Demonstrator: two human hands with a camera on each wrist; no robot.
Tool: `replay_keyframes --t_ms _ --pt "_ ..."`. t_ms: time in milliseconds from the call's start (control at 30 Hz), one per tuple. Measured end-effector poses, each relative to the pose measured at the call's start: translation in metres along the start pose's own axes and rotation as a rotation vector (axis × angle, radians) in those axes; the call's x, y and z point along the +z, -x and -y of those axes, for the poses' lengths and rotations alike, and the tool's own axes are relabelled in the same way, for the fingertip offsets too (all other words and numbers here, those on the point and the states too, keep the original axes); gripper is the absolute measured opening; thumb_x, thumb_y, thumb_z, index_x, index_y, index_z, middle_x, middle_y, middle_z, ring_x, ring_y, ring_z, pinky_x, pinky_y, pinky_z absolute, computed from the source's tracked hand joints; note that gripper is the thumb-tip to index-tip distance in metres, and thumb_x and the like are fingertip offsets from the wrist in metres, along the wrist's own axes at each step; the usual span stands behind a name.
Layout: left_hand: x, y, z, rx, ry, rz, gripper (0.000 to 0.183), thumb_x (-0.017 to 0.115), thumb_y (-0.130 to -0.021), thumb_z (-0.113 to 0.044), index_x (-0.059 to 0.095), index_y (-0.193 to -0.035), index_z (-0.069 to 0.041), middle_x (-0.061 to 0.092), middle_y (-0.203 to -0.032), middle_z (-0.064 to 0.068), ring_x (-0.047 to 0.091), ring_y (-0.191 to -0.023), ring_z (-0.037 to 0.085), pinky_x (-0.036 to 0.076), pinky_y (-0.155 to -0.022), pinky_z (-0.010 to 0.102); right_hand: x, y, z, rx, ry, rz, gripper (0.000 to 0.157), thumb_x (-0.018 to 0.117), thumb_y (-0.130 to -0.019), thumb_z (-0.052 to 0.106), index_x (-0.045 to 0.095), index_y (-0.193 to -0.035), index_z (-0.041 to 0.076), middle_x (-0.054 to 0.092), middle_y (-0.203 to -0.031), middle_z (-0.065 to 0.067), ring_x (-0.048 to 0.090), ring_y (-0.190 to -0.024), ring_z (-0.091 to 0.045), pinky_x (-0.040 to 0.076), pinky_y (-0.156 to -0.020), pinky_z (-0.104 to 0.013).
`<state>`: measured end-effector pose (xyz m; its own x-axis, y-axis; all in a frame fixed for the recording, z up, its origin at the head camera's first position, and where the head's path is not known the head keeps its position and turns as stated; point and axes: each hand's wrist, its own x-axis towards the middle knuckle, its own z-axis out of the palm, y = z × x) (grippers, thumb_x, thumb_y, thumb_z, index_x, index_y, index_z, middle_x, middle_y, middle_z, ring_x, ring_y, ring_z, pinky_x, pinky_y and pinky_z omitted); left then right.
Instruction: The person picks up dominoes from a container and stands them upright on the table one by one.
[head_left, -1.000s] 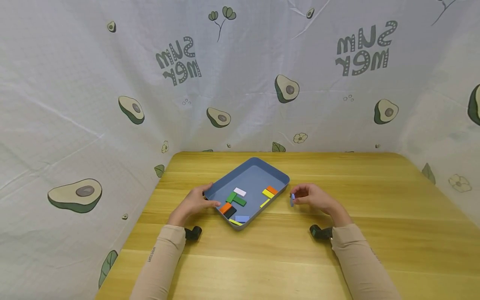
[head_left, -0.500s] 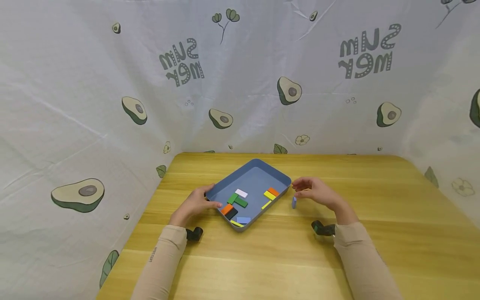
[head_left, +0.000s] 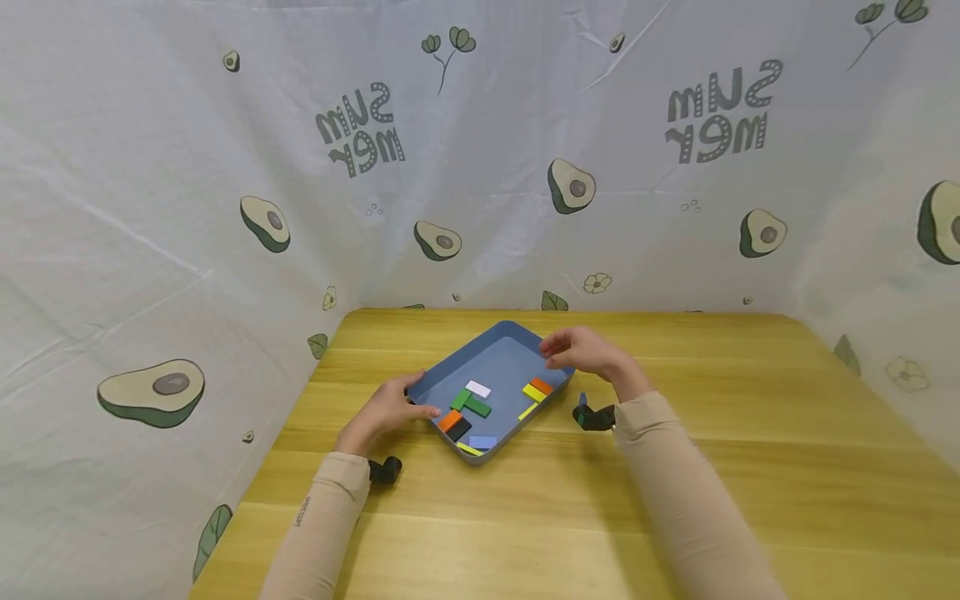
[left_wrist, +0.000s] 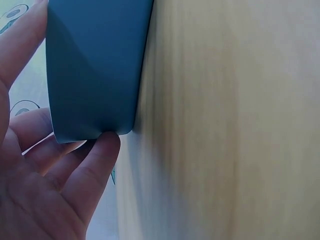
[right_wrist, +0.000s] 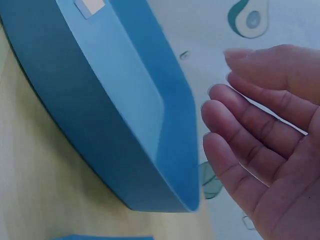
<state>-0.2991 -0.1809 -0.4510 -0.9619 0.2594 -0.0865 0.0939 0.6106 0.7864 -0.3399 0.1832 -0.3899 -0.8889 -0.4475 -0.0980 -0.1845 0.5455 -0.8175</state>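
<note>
My left hand [head_left: 386, 414] grips the near-left corner of a blue-grey rectangular tray [head_left: 459, 350]. In the left wrist view its fingers curl around the outer wall of the tray [left_wrist: 95, 70]. Inside lie flat domino blocks: a white one [head_left: 477, 389], two green ones, a black one [head_left: 459, 430], and several orange, yellow and blue ones. My right hand [head_left: 588, 350] hovers above the tray's right corner, fingers loosely bent and holding nothing. A single blue domino block [head_left: 582, 399] stands on the table just right of the tray, partly hidden by the black wrist camera.
Everything sits on a wooden table [head_left: 480, 533] whose far edge meets a hanging white cloth [head_left: 495, 167] printed with avocados. Another length of cloth hangs along the left side. Black wrist cameras [head_left: 386, 470] project below both hands.
My right hand has let go of the blue domino block, left it standing on the table, and moved left and away to over the tray's corner. The left hand keeps its grip.
</note>
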Motion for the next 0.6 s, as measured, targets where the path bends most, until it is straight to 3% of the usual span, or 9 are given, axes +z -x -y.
replay_keyframes --t_ms 267,600 --pt "0.001 0.001 0.001 0.009 0.002 0.002 0.089 0.084 -0.083 -0.029 0.036 -0.154 -0.003 0.035 -0.16 0.019 0.031 -0.149 0.038 0.032 -0.118 0.054 0.012 -0.023 -0.016 0.063 0.013 0.049 0.038 0.062 -0.093 -0.002 0.057 -0.129 -0.015 0.061 -0.127 -0.03 0.064 -0.107 -0.028 0.055 -0.098 -0.041" --pt "0.001 0.001 0.001 0.001 0.021 -0.001 0.089 0.084 -0.082 -0.028 0.037 -0.154 -0.004 0.035 -0.16 0.019 0.031 -0.149 0.038 0.032 -0.119 0.054 0.021 -0.035 -0.015 0.116 0.179 0.061 0.026 0.065 -0.089 -0.002 0.068 -0.114 -0.007 0.068 -0.111 -0.018 0.062 -0.095 -0.024 0.055 -0.088 -0.034"
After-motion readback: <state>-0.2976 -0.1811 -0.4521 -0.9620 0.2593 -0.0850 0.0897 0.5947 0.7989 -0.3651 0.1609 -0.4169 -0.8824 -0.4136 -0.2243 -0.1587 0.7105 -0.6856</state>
